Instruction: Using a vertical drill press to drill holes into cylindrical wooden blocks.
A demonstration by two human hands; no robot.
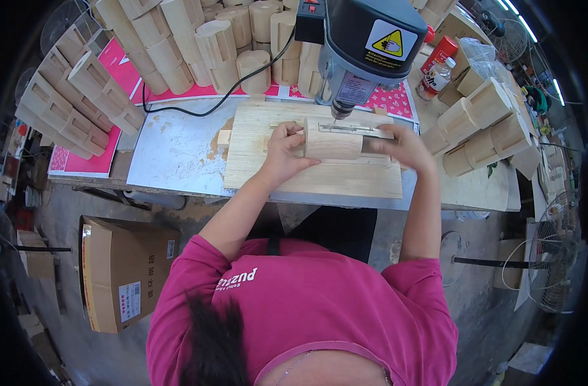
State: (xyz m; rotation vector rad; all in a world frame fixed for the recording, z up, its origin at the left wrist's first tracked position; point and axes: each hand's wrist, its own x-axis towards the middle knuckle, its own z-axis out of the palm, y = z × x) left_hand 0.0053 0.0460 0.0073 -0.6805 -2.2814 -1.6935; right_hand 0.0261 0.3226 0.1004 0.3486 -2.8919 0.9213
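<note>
Block: one smooth, pale-grained wooden cylinder, lying on its side on the board, below the drill chuck.
Fitting: one slim metal strip, lengthwise along the block's top.
Left hand: at the block's 9 o'clock, the left hand has thumb and fingers set apart, clamped on that end.
Right hand: at 3 o'clock, the right hand has fingers curled at the other end; whether they grip block or strip, I cannot tell.
Board: one flat rectangle of pale, streaky wood.
Drill press: one, at 12 to 1 o'clock, with a dark, rounded housing and one metal drill chuck.
Cable: one, black, curving toward 10 o'clock.
Stacked cylinders: many grooved wooden ones at 10 to 11 o'clock, too overlapped to count; two columns at 3 o'clock.
Containers: one red can and one clear plastic bottle, near 2 o'clock.
Carton: one large brown cardboard box, at 8 o'clock on the floor.
</note>
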